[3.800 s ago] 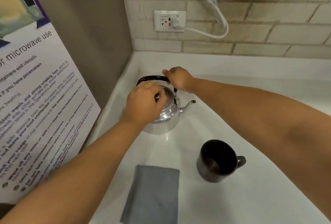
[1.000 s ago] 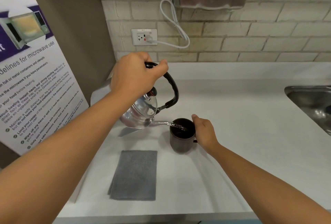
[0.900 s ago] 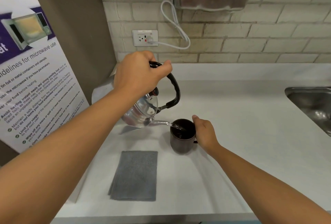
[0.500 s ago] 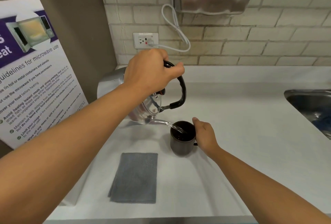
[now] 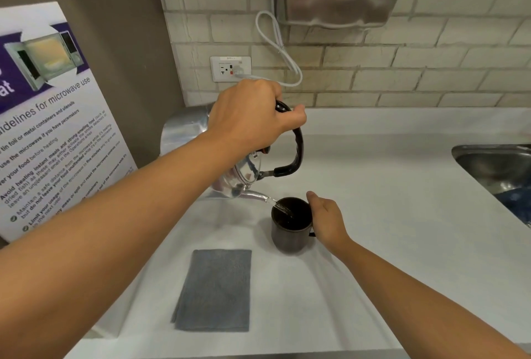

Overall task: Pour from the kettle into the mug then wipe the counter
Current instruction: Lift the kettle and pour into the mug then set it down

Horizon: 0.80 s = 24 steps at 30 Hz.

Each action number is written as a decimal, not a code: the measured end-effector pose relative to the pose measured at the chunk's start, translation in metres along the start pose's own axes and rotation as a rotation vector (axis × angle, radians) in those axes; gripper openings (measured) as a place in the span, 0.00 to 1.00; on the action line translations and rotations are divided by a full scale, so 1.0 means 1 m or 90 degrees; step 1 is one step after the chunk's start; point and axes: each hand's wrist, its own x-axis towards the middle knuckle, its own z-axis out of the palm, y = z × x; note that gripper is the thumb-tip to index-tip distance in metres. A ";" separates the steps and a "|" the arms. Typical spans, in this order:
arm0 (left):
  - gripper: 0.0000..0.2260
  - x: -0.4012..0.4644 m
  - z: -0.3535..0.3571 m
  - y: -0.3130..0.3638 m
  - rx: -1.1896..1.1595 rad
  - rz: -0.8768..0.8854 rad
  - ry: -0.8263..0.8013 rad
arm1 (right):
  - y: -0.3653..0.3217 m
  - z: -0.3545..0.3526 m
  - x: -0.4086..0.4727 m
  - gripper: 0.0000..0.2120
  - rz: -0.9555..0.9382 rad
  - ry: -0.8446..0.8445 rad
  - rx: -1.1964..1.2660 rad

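White counter (image 5: pixel 402 215) carries everything. Steel kettle (image 5: pixel 244 174), tilted in the air, sends clear water from its spout into the dark mug (image 5: pixel 290 229) standing right of it. Left hand (image 5: pixel 250 120) grips the kettle's black handle; right hand (image 5: pixel 327 220) wraps the mug's right side. Grey cloth (image 5: pixel 214 289) lies flat nearer.

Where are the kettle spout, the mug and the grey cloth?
kettle spout (image 5: pixel 256 195), head view, on the metal tube.
mug (image 5: pixel 288 239), head view, on the dark outer wall.
grey cloth (image 5: pixel 214 291), head view, at its middle.
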 end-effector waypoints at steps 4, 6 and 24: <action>0.21 -0.005 0.002 -0.006 -0.036 -0.036 0.008 | -0.001 0.000 -0.001 0.25 0.003 0.003 -0.001; 0.21 -0.010 0.003 -0.012 -0.060 -0.064 0.018 | -0.002 0.000 -0.001 0.26 0.001 0.002 0.003; 0.23 -0.050 0.016 -0.081 -0.382 -0.302 0.154 | 0.000 -0.002 -0.001 0.28 0.000 -0.014 0.005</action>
